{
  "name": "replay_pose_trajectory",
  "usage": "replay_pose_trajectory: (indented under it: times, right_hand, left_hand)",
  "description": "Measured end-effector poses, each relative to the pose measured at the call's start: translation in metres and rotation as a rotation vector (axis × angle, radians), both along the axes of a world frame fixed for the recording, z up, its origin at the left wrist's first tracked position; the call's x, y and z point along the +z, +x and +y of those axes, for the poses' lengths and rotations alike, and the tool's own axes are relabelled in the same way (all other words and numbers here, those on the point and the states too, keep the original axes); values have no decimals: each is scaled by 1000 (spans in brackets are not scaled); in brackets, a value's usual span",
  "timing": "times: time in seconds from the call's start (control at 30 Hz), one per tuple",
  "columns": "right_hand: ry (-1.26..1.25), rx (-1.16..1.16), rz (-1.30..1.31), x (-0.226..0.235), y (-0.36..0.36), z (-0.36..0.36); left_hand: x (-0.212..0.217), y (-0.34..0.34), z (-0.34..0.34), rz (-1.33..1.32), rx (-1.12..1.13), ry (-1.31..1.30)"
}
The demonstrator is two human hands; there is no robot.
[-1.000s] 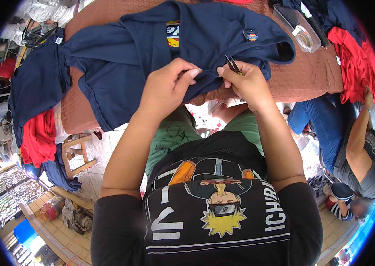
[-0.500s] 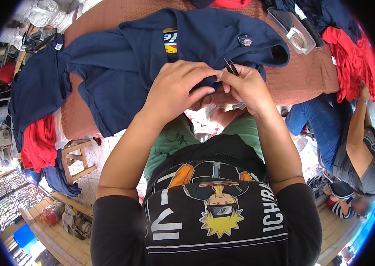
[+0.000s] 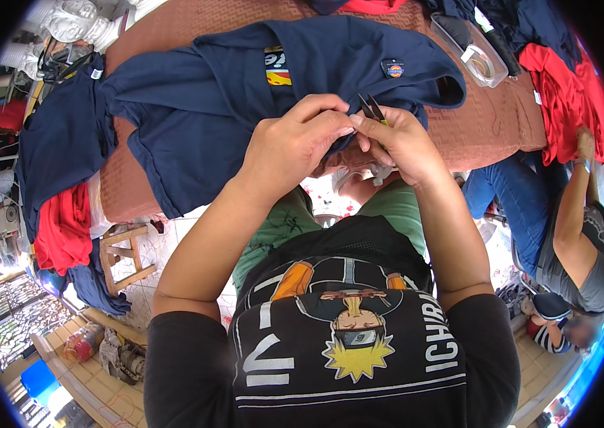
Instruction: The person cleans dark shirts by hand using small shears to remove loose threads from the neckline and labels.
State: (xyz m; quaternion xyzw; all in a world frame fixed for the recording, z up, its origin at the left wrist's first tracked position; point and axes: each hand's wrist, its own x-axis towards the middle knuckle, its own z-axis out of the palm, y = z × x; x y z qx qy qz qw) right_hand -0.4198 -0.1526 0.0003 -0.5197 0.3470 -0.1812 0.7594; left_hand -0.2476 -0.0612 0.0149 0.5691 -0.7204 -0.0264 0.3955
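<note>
A navy sweatshirt (image 3: 173, 107) lies spread over the table in front of me, with a coloured print and a small sewn label on it. My right hand (image 3: 409, 146) is closed on a pair of dark thread snips (image 3: 372, 109), whose points stick up past the fingers. The tips of my left hand (image 3: 289, 150) are pinched together, meeting the right thumb over the sweatshirt's near edge. Whatever the left fingers hold is too small to make out.
A brown cloth covers the table (image 3: 487, 125). At the far right stands a clear plastic box (image 3: 474, 53) with a roll of tape inside. Navy and red garments (image 3: 63, 228) hang at the left. On the right, a co-worker's hand (image 3: 585, 143) holds a red garment (image 3: 555, 100).
My left hand has turned, and its thumb, which was spread downward, has come up against the fingers. The right hand and snips have barely shifted.
</note>
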Motion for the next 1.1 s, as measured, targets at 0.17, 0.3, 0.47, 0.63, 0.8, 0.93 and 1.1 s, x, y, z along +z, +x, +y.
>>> replay_pose_trajectory:
  times: [0.17,0.3,0.47,0.63,0.8,0.93,1.1]
  right_hand:
    - [-139,123,164,-5,-4,-5]
    - [-657,17,318,0,-10,0]
    - [-776,-28,134,14,-25,3]
    - [-764,87,101,20,-25,6]
    - [-810,89,79,17,-19,9]
    - [-783,74,83,16,-18,8]
    - [-903,67,130,20,-15,10]
  left_hand:
    - [3,4,-5,-29,-64,73]
    - [5,8,-6,217,-65,326]
    - [5,15,-8,379,-43,424]
    - [7,13,-8,384,-32,435]
    - [7,12,-7,357,-21,414]
    - [7,12,-7,369,-22,407]
    - [5,11,-6,364,-17,380]
